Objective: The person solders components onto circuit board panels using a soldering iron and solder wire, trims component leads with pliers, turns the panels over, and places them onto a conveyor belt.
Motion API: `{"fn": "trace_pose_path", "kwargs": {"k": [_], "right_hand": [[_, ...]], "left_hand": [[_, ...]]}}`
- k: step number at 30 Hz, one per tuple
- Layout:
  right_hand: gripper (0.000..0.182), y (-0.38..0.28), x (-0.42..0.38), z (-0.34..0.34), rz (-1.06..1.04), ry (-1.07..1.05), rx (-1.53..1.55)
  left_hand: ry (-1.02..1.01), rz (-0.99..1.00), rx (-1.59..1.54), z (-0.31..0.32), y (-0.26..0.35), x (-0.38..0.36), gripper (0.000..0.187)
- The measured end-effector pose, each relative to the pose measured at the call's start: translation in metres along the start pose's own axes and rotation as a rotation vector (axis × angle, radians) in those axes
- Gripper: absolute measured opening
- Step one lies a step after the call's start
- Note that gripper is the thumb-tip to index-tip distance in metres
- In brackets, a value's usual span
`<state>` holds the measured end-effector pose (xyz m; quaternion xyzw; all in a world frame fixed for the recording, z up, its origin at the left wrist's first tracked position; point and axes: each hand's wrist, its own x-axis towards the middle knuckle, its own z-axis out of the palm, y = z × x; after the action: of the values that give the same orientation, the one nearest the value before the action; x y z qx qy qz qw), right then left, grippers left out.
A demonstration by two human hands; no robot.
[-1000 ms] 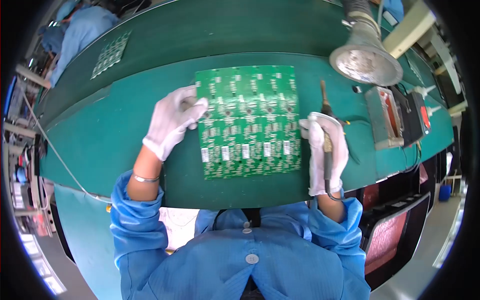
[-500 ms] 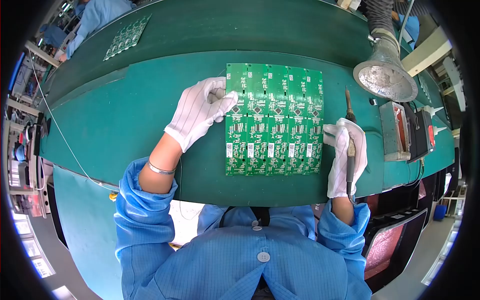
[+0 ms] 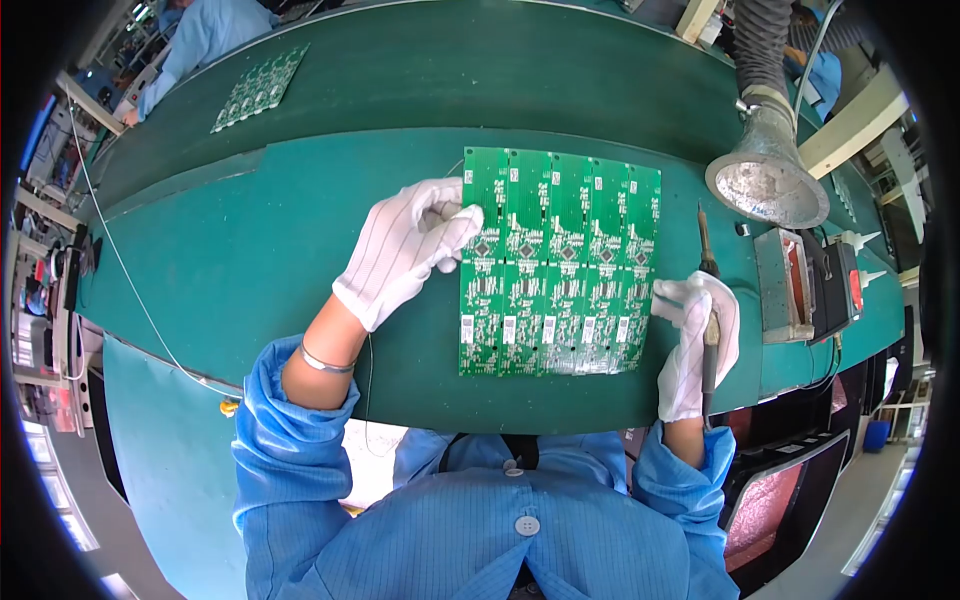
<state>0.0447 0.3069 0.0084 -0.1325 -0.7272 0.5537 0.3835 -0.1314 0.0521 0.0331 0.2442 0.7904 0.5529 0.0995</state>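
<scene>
A green circuit board panel (image 3: 560, 265), made of several repeated boards in two rows, is in front of me over the green table. My left hand (image 3: 408, 250), in a white striped glove, is closed at the panel's left edge, with thumb and fingertips right at the rim. A thin wire (image 3: 371, 390) hangs below that hand, and a short end shows above it. In my gloved right hand (image 3: 697, 335) is a soldering iron (image 3: 709, 262), its tip pointing away from me. The fingertips of this hand are close to the panel's right edge.
A metal fume extraction hood (image 3: 768, 185) hangs at the right. Below it stand a metal holder (image 3: 785, 285) and a dark box (image 3: 835, 280). Another board panel (image 3: 262, 88) lies on the far surface (image 3: 450, 85). A co-worker's blue sleeve (image 3: 205, 40) is at the far left.
The whole view has shifted, so the table, panel and hands appear lower. Panel and hands sit slightly further right. Both hands keep the same hold.
</scene>
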Motion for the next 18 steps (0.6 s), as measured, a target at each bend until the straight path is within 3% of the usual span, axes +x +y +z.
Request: {"fn": "trace_pose_path", "kwargs": {"k": [2,18], "right_hand": [[0.037,-0.0011,-0.0003,-0.0007,-0.002,0.014,0.021],[0.031,-0.0005,-0.0001,-0.0019,-0.048,0.011,0.017]], "left_hand": [[-0.018,-0.007,-0.071,-0.0027,0.001,-0.0023,0.052],[-0.035,0.077,-0.082,-0.0049,-0.0036,-0.004,0.04]]}}
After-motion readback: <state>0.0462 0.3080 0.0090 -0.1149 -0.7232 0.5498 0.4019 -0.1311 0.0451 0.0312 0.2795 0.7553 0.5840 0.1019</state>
